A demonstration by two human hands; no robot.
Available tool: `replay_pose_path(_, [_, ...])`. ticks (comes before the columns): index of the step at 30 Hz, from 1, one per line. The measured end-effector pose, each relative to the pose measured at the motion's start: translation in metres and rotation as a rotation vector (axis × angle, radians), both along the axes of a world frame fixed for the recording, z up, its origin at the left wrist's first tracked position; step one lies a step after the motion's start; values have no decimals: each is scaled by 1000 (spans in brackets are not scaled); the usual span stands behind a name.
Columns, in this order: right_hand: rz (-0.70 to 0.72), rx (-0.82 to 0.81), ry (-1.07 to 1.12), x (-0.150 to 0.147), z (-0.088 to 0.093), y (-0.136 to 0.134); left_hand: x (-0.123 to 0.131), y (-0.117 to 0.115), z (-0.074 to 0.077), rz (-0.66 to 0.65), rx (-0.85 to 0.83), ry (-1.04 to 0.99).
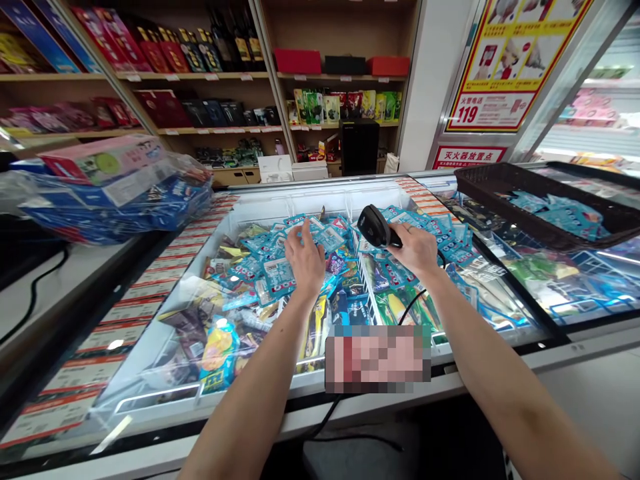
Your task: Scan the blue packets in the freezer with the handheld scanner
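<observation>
My right hand is closed round the handle of a black barcode scanner, held over an open chest freezer; its cable trails down toward me. My left hand reaches into the freezer with fingers spread, resting on a heap of blue ice-cream packets. More blue packets lie to the right of the scanner, past a white wire divider.
A black mesh basket holding blue packets sits on the freezer's glass lid at the right. A bagged stack of boxes lies on the counter at left. Wooden shelves of goods fill the back wall. A black cable crosses the left counter.
</observation>
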State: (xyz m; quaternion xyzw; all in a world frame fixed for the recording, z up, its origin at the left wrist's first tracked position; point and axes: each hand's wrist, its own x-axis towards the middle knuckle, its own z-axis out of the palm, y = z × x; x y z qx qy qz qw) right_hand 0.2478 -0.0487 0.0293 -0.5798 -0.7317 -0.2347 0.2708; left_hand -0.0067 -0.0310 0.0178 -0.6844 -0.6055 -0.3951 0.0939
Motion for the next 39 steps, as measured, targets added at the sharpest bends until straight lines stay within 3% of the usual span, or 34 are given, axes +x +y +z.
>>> replay_pose_path(2, [-12, 17, 21, 2, -1, 1, 4, -5, 3, -88, -13, 119])
replay_pose_path(7, [-28, 63, 60, 4, -1, 1, 15, -7, 4, -550, -123, 459])
replay_pose_path(11, [-31, 73, 79, 5, -1, 1, 18, -5, 1, -683, -211, 552])
replay_pose_path(15, [-35, 64, 78, 6, -2, 2, 17, -5, 0, -655, -193, 499])
replay_pose_path(27, [-41, 38, 69, 5, -2, 3, 16, -6, -3, -213, -39, 442])
replay_pose_path(30, [-47, 36, 74, 5, -2, 3, 15, -8, -2, -155, -27, 436])
replay_pose_path(34, [-43, 32, 75, 5, -2, 3, 15, -7, -3, -198, -45, 423])
replay_pose_path(39, [-37, 17, 85, 5, -1, 2, 18, 0, -8, -469, -89, 533])
